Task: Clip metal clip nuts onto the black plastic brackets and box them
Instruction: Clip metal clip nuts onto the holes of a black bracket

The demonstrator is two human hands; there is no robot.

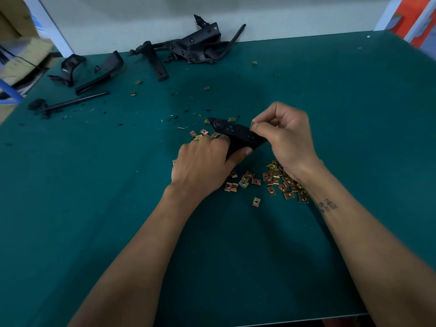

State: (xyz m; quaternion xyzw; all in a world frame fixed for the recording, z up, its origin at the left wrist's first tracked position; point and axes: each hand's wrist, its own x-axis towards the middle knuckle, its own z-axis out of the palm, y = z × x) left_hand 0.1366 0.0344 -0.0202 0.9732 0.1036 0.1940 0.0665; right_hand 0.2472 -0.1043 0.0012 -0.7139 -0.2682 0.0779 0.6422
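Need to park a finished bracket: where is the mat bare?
Bare: green mat right of the right hand, and the near mat between the forearms. Crowded: clip nuts under the hands, black parts along the far-left edge.

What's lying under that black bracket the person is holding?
Loose clip nuts on the green table show around the black bracket. The left hand and the bracket itself cover whatever lies directly beneath.

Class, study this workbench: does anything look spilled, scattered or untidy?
Yes. Clip nuts lie loose across the green mat instead of in a container, with strays far off. Small black scraps litter the mat beyond the hands, near a black rod.
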